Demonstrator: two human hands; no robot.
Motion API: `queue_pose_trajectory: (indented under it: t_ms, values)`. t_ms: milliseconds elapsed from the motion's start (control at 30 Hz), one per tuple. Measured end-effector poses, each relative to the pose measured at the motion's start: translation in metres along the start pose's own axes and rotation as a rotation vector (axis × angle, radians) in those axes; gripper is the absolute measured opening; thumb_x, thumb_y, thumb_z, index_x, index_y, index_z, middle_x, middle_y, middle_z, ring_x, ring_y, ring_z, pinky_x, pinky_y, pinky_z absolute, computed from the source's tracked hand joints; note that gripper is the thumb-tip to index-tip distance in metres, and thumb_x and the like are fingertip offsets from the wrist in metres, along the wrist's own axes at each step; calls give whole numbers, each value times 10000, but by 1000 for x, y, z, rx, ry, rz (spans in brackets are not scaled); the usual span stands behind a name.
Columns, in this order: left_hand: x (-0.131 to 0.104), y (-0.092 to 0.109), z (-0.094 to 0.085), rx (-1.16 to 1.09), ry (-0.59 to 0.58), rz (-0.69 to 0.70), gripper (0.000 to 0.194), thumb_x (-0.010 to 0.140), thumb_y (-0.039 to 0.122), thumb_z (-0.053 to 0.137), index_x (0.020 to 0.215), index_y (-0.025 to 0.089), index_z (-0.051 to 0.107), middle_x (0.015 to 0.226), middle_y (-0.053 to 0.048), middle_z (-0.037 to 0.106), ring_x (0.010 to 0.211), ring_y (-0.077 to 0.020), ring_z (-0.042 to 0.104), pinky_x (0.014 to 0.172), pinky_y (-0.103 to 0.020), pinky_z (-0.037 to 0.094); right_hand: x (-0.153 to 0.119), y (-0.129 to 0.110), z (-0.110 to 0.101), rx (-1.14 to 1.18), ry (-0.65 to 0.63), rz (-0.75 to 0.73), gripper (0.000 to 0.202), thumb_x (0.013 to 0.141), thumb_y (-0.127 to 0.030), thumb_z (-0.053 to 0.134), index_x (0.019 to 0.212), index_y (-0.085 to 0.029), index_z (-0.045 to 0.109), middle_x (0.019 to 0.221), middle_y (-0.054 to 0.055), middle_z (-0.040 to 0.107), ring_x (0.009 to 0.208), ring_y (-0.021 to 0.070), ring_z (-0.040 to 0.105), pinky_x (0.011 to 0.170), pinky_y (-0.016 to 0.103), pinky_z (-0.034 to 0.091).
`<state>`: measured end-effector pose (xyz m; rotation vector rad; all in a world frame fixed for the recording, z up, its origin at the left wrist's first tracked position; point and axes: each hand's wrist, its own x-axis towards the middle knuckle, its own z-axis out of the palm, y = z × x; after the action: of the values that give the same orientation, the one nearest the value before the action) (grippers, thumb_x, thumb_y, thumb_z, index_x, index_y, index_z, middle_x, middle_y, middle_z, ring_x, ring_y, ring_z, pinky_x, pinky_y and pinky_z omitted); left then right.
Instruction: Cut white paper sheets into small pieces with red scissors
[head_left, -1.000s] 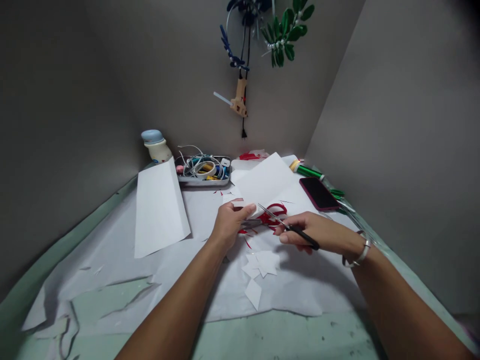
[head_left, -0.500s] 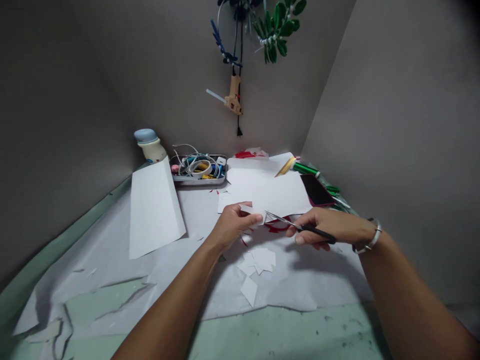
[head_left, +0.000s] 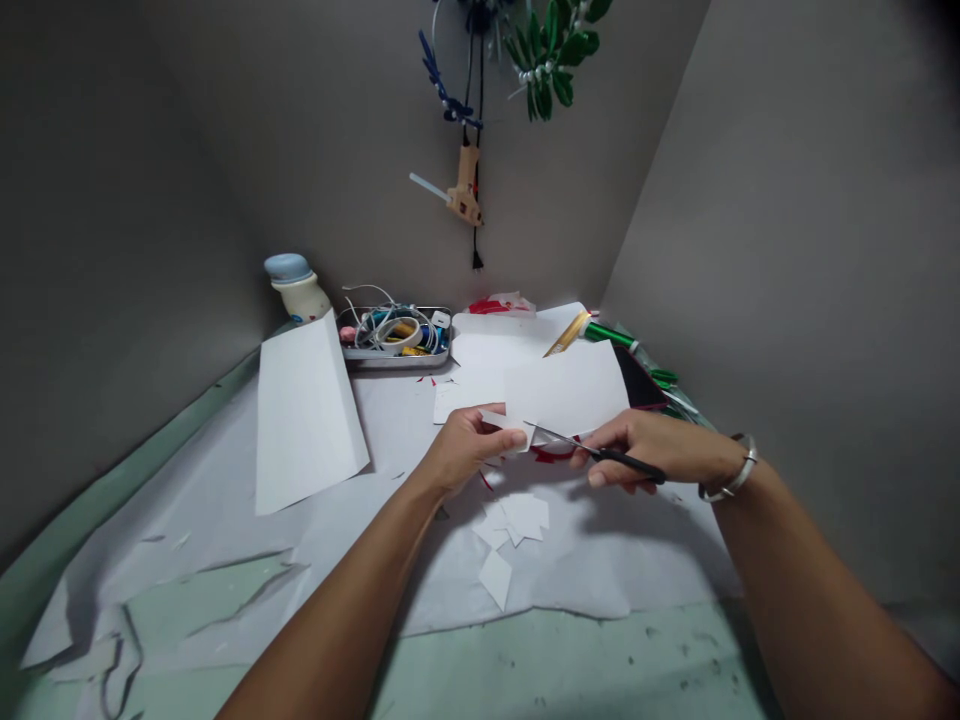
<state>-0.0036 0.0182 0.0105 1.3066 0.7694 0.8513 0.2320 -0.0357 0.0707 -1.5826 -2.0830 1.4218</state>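
Note:
My left hand (head_left: 476, 447) pinches the near left corner of a sheet of white paper (head_left: 574, 385), thumb on top. In my right hand (head_left: 637, 450) is a pair of scissors with black handles (head_left: 630, 463). Their blades are at the paper's near edge, just right of my left thumb, and look closed or nearly so. Below my hands several small cut white paper pieces (head_left: 525, 517) lie overlapping, with a diamond-shaped piece (head_left: 496, 579) at the near end. Something red (head_left: 555, 453) shows partly under the sheet.
At the back stand a metal tray (head_left: 397, 362) of cords and tape and a blue-lidded jar (head_left: 296, 285). A folded white sheet (head_left: 307, 420) lies left. A dark phone-like slab (head_left: 637, 378) and green rolls (head_left: 609, 335) are right. A glue gun (head_left: 466, 188) hangs on the wall.
The scissor blades have come together at the paper's edge. The sheet's right side has swung slightly, covering more of the dark slab. My left hand keeps its pinch.

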Motion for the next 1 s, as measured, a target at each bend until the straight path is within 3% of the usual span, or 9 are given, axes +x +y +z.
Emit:
queue_pose_trajectory:
  t_ms: [400,633,833,1000]
  values:
    - [-3,2,4,-64,-76,-20,393,635,314,747,983,139,694,739,-67,670,538,-122,535,494,-228,383,3,-1,4,13,-19,-3,403,697,-495,684,936,-171,710,537,-26,539,451,87,461,419,194,336]
    - [-2,1,3,-47,-63,-39,422,623,293,754,1020,165,693,736,-60,673,536,-120,536,493,-225,389,7,1,7,-24,-11,-35,374,723,-512,659,878,-174,700,525,-38,494,462,86,447,422,193,327]
    - [-2,-3,3,13,-63,-36,443,627,302,744,1035,139,691,701,-66,659,528,-130,529,465,-219,371,10,2,9,-16,7,-9,456,681,-535,683,973,-186,700,568,-28,539,468,89,444,440,206,345]
    - [-1,-4,5,-20,-34,-14,681,603,236,753,1255,189,560,686,-48,661,535,-142,547,481,-231,385,12,-1,10,-42,24,-17,446,684,-536,675,955,-184,716,529,-31,515,472,92,427,435,204,321]
